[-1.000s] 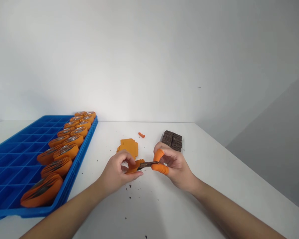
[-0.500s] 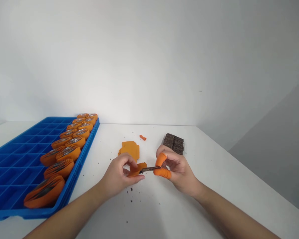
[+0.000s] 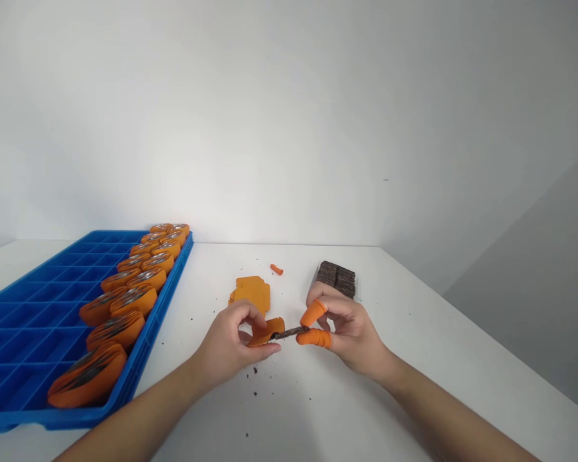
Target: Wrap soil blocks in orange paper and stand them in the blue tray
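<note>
"Holding something in each hand, are you?"

"Yes. My left hand (image 3: 234,333) pinches an orange packet (image 3: 267,330) between thumb and fingers. My right hand (image 3: 349,330) grips a thin dark strip (image 3: 290,332) by its right end, between a thumb and forefinger in orange finger covers (image 3: 314,313)."

"Which way do they point?"

"The packet's open end faces right, towards my right hand. The strip lies lengthwise from left to right, its right end tipped slightly up, and I see it nearly edge-on. Its left end is at the packet's mouth; I can't tell how far in it reaches."

"Where is all this?"

"Between my hands, above the white counter (image 3: 366,398), with dark crumbs (image 3: 255,370) scattered nearby. Just beyond my left hand lie flat orange sheets (image 3: 253,293), and past them a small orange piece (image 3: 276,269). Behind my right hand, two side-by-side piles of dark strips (image 3: 336,277) sit in a shallow holder."

"And to your left?"

"A blue compartment tray (image 3: 33,308), its length running away from me. Filled orange packets (image 3: 133,298) stand along its right side, open edges up, their long axes slanting across the tray."
</note>
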A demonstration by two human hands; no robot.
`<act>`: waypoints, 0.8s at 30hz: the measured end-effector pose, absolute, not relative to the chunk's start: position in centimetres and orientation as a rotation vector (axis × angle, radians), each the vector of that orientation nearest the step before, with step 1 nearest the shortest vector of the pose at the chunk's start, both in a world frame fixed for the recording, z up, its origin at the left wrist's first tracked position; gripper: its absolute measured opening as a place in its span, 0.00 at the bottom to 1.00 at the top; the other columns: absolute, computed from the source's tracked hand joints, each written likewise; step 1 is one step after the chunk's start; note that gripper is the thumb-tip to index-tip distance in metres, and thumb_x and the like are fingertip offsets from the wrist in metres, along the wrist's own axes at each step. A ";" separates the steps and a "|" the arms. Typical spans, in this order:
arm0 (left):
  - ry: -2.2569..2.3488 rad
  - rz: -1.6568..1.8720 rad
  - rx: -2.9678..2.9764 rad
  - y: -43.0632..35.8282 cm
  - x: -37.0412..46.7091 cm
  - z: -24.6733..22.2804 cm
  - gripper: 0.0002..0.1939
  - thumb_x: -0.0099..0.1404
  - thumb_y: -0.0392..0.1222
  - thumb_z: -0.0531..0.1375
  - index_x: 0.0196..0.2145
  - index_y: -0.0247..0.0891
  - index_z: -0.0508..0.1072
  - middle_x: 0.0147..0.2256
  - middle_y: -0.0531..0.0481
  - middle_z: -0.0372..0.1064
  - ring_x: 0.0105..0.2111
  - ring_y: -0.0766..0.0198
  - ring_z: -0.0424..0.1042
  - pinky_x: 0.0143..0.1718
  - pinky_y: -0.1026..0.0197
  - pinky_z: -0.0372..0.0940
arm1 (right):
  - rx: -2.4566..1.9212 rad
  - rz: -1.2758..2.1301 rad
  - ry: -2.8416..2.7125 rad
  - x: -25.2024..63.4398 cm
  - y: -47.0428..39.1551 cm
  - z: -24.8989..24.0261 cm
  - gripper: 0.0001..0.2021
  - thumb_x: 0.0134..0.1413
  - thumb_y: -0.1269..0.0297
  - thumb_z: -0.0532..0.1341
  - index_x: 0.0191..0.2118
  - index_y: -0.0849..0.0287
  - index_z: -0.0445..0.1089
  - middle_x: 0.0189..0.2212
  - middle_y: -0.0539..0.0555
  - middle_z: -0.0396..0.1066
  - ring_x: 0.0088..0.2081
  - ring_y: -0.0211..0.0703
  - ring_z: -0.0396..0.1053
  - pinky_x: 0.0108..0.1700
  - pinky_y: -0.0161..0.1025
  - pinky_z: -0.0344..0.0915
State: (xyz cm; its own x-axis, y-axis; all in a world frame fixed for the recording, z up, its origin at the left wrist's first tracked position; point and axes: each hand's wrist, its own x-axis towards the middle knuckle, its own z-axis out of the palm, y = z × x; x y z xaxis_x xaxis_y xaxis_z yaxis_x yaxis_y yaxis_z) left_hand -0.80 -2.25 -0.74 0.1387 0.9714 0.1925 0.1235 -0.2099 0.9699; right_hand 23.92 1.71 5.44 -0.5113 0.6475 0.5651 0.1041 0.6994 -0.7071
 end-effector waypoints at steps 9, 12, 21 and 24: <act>1.114 1.154 1.504 -2.2 -0.8 -0.7 0.21 0.53 0.48 0.79 0.36 0.40 0.73 0.40 0.49 0.71 0.42 0.57 0.73 0.36 0.60 0.72 | -0.503 0.459 -2.174 24.6 1.6 6.3 0.06 0.63 0.58 0.75 0.38 0.52 0.81 0.34 0.51 0.66 0.31 0.39 0.60 0.29 0.38 0.62; 1.122 1.155 1.503 -2.2 -0.8 -0.8 0.22 0.53 0.48 0.79 0.37 0.40 0.73 0.41 0.48 0.71 0.42 0.57 0.73 0.36 0.60 0.72 | -0.482 0.385 -2.175 24.6 1.7 6.2 0.07 0.65 0.58 0.74 0.38 0.53 0.80 0.34 0.51 0.66 0.31 0.39 0.59 0.28 0.38 0.61; 1.098 1.128 1.509 -2.3 -1.0 -0.7 0.23 0.53 0.49 0.79 0.38 0.40 0.73 0.42 0.47 0.72 0.41 0.58 0.73 0.36 0.60 0.73 | -0.498 0.323 -2.160 24.6 1.7 6.1 0.07 0.65 0.56 0.73 0.38 0.53 0.80 0.33 0.51 0.67 0.30 0.39 0.60 0.27 0.39 0.62; 1.097 1.136 1.546 -2.3 -1.0 -0.6 0.22 0.53 0.48 0.79 0.38 0.41 0.74 0.42 0.47 0.72 0.45 0.55 0.73 0.39 0.58 0.74 | -0.526 0.323 -2.154 24.6 1.8 6.2 0.07 0.65 0.56 0.73 0.38 0.52 0.82 0.33 0.52 0.68 0.30 0.40 0.60 0.27 0.39 0.63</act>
State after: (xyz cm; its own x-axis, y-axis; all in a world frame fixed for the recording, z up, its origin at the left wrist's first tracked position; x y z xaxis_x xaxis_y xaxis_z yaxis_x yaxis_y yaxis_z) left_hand -1.03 -2.30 -0.64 0.1846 0.9670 0.1756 0.1423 -0.2031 0.9688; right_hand 24.58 1.78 6.15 -0.5317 0.4789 0.6985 0.2531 0.8769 -0.4086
